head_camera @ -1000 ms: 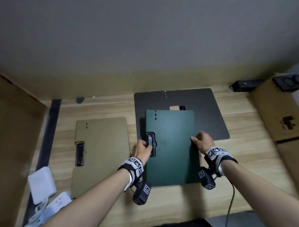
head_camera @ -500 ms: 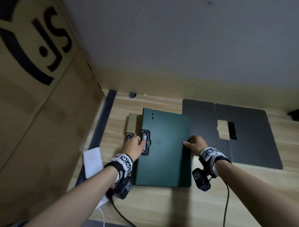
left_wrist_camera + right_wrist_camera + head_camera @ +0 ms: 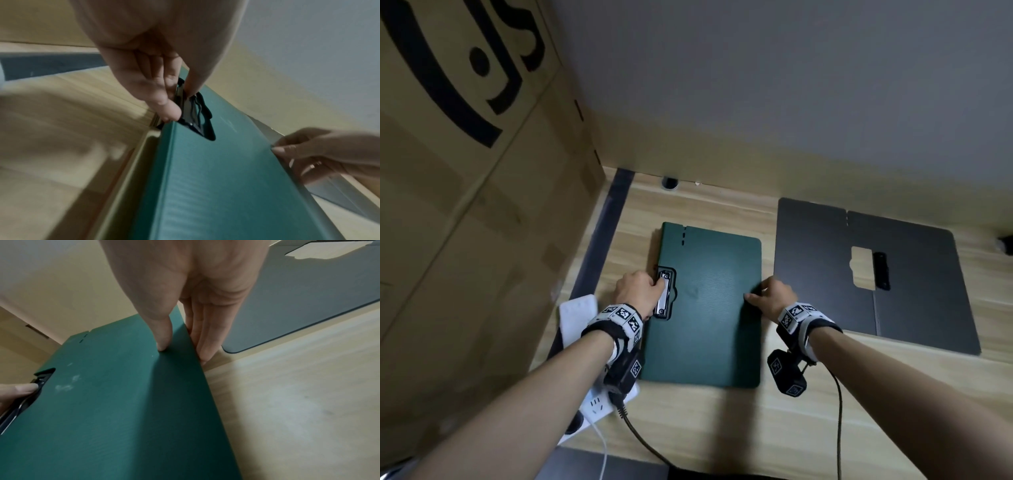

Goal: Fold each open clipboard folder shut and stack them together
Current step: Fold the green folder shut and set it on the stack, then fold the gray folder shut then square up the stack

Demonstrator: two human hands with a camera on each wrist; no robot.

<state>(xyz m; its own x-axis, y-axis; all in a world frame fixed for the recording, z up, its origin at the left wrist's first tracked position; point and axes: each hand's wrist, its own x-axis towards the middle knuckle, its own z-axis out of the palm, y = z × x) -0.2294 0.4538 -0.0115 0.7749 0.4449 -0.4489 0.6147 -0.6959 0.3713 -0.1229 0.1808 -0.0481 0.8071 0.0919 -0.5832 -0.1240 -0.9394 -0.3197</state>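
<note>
Green folder [image 3: 709,308], frame centre: closed, left hand [image 3: 640,291] pinching its clip [image 3: 665,294], right hand [image 3: 772,296] pinching its edge. Square corners with the tan folder [image 3: 131,162] beneath before releasing.

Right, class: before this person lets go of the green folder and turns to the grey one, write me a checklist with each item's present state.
1. Green folder folded shut: ok.
2. Green folder squared over the tan folder beneath: cannot tell; only a tan edge shows.
3. Left hand gripping the clip: ok.
4. Right hand pinching the green folder's right edge: ok.
5. Grey folder folded shut: not ok, it lies open on the table.
6. Grey folder added to the stack: not ok.
</note>
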